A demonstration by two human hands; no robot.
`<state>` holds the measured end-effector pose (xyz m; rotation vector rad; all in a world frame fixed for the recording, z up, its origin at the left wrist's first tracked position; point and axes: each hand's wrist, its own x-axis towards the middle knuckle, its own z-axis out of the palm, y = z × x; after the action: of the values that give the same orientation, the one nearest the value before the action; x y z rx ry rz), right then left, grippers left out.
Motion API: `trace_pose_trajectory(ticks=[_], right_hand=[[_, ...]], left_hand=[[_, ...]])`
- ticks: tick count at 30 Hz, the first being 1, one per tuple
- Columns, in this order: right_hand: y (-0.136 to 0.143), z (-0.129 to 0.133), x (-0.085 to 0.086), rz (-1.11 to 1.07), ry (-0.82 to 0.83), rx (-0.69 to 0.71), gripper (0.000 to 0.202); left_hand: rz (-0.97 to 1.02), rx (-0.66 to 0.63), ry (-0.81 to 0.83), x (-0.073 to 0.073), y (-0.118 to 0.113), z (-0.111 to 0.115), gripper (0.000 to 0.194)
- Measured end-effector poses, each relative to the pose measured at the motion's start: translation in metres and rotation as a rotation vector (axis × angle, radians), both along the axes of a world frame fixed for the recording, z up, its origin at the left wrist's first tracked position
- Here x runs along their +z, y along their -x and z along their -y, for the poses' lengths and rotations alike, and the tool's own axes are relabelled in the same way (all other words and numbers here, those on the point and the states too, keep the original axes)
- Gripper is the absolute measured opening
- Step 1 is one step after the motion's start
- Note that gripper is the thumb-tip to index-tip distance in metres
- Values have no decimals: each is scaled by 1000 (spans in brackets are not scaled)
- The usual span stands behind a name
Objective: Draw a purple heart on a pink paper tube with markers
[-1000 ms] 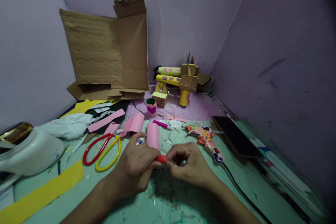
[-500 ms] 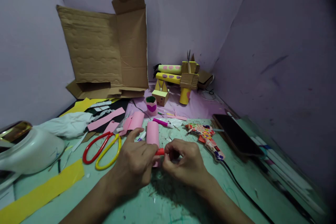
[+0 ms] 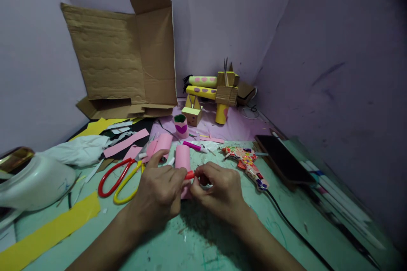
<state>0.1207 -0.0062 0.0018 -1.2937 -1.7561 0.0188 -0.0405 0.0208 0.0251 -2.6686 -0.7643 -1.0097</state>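
Observation:
My left hand (image 3: pixel 162 186) is closed on a small red piece (image 3: pixel 190 175), which sticks out toward the right between the two hands. At its other end, the thumb and fingertips of my right hand (image 3: pixel 219 190) pinch together; whether they grip the red piece or something tiny on it is too small to tell. Beneath and behind the hands, a pink paper tube (image 3: pixel 182 157) lies on the green table. A second pink roll (image 3: pixel 163 142) is behind my left hand, and a magenta marker (image 3: pixel 194 147) lies beyond the tube.
Red-handled scissors (image 3: pixel 103 182) and yellow-handled scissors (image 3: pixel 119 194) lie left, near a yellow strip (image 3: pixel 54 230). A patterned glue gun (image 3: pixel 246 161) with a black cord and a phone (image 3: pixel 284 159) are right. Behind stand cardboard (image 3: pixel 117 59), a pink cup (image 3: pixel 181 127) and yellow figures (image 3: pixel 226 93).
The view has shifted slightly, so things sit a little further left. The hands have drawn closer together, and less of the red piece shows between them.

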Motion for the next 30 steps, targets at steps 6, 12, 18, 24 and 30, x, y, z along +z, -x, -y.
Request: trace_pose_trajectory(ticks=[6, 12, 18, 24, 30], right_hand=[[0, 1, 3, 32, -5, -10, 11], [8, 1, 2, 88, -67, -56, 13], [-33, -14, 7, 117, -124, -385, 19], [-18, -7, 18, -252, -1, 75, 16], [0, -1, 13, -524, 416, 308, 34]], left_hand=[[10, 18, -45, -1, 2, -2, 11], [-17, 67, -40, 5, -1, 0, 12], [57, 72, -68, 10, 13, 4, 10], [266, 206, 208, 7, 18, 4, 7], [165, 85, 452, -3, 8, 7, 14]])
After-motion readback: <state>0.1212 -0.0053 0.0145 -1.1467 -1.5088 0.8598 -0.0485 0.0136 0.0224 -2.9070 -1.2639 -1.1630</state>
